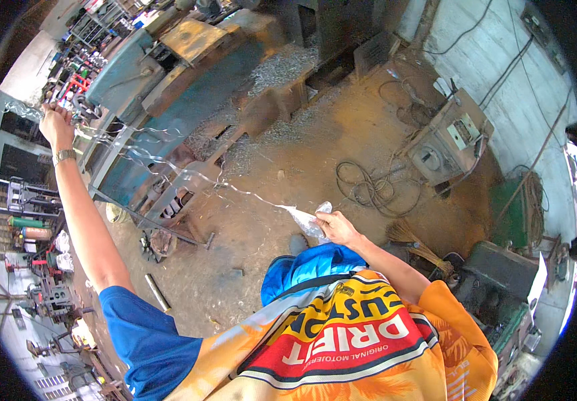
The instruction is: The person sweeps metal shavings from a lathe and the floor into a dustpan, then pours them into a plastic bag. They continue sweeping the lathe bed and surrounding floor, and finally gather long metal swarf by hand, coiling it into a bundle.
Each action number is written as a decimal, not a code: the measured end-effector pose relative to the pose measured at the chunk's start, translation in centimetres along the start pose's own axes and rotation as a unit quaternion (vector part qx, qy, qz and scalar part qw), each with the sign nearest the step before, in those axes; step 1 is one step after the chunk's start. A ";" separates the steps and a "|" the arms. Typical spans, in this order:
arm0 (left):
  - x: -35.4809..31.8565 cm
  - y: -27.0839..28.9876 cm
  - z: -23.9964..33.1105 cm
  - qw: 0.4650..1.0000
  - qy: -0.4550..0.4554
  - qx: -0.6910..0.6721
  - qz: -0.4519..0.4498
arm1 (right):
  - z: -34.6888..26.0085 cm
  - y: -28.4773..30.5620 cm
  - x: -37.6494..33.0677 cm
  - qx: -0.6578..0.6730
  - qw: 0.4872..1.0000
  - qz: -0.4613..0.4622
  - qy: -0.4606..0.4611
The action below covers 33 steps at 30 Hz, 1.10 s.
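Observation:
At the upper left my left hand (58,125), on a stretched-out arm with a metal-band watch (64,156), is closed on a crinkled bunch of clear plastic film (22,111). Thin shiny strands (195,175) run from near that hand across to the right, some looping loosely. My right hand (337,228), low in the middle, pinches a wider, bunched piece of clear plastic film (305,221), which tapers into the longest strand. Whether all the strands are one piece I cannot tell.
A large blue and rusty machine (208,100) bears heaps of metal shavings (282,70). On the right stands a worn metal box with dials (445,144), beside coiled cable (375,187). A straw broom (429,255) and a metal pipe (157,292) are on the floor.

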<state>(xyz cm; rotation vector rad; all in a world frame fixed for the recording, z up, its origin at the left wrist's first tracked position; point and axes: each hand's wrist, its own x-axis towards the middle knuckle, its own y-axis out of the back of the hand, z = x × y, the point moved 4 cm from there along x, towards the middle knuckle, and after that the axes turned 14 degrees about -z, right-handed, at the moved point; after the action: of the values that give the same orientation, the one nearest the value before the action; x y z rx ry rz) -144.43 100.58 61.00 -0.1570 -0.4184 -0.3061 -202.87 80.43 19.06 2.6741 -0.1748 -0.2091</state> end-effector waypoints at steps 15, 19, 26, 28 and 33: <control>3.3 3.7 0.4 0.998 -0.015 -0.042 -0.036 | 17.7 0.4 -11.8 0.413 0.814 0.319 -0.254; 3.6 4.8 -0.9 0.993 0.024 -0.035 -0.110 | 25.1 0.4 -18.4 0.272 0.859 0.312 -0.300; 0.1 1.1 -4.1 0.981 0.080 -0.022 -0.178 | 27.7 5.9 -27.5 0.052 0.887 0.289 -0.356; -1.5 -0.4 -4.2 0.990 0.077 0.005 -0.118 | 27.9 9.0 -29.1 0.046 0.859 0.326 -0.391; -3.2 -3.6 -4.7 0.977 0.117 -0.068 -0.163 | 29.1 15.0 -30.6 0.052 0.807 0.342 -0.479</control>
<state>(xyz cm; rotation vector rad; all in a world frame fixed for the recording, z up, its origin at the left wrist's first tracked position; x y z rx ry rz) -146.59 97.01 55.68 -0.1833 -0.1878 -0.6697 -239.35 59.46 3.61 2.1410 -1.4399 -1.2963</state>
